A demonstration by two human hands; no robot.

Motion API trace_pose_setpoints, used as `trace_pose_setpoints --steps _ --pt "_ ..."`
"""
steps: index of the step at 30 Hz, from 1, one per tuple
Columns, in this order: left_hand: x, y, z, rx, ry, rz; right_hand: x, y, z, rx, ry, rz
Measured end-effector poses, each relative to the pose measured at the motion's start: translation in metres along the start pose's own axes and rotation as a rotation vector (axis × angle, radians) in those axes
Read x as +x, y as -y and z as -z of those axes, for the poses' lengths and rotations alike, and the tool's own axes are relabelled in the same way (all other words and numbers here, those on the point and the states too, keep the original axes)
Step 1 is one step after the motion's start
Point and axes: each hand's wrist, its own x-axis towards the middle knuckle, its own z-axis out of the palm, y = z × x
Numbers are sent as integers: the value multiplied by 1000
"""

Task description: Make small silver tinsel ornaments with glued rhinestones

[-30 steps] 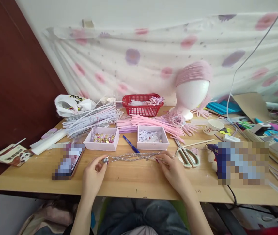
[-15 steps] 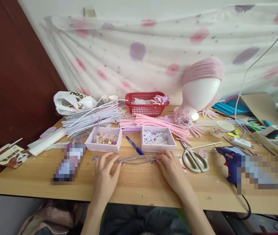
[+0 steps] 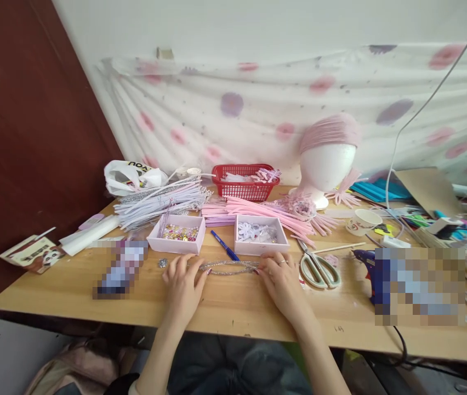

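A pair of silver glittery pipe cleaners (image 3: 229, 269) lies across the wooden table, spread into a narrow loop. At its left end, my left hand (image 3: 184, 282) has thumb and fingertips closed on the strands. My right hand (image 3: 280, 280) pinches the other end, its fingers covering that tip. A small silver glittery piece (image 3: 162, 263) rests just left of my left hand. Behind the loop are a blue pen (image 3: 224, 245), a white box of beads and gems (image 3: 176, 248) and another white box of pale flower-shaped pieces (image 3: 261, 248).
Green-handled scissors (image 3: 319, 270) and a blue glue gun (image 3: 375, 280) lie to the right. Farther back are white pipe cleaners (image 3: 161, 200), pink ones (image 3: 258, 211), a red basket (image 3: 244, 191) and a white foam head (image 3: 326, 164). A paper cup (image 3: 364, 222) stands right of centre.
My view has tilted upward, showing more wall and door. My left fingers have closed in on the strands, and the silver loop looks narrower. Both hands stay at its ends.
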Motion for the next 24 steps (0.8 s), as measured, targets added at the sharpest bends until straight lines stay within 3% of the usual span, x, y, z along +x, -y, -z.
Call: trace_pose_setpoints --steps 4,8,12,17,20,24 --pt "4 -6 2 -27 -41 -91 -1 -3 5 198 -157 31" --pt "7 -10 4 -71 -96 -111 -7 -4 13 262 -204 -11" --pt "11 -10 7 -158 -143 -85 -20 -3 18 303 -194 -59" --pt "15 -5 15 -219 -117 -142 -30 -5 29 289 -121 -76" --pt "20 2 18 -246 -91 -164 -31 -14 36 192 -49 -79" --pt "20 5 19 -299 -47 -187 -31 -32 43 105 -51 -43"
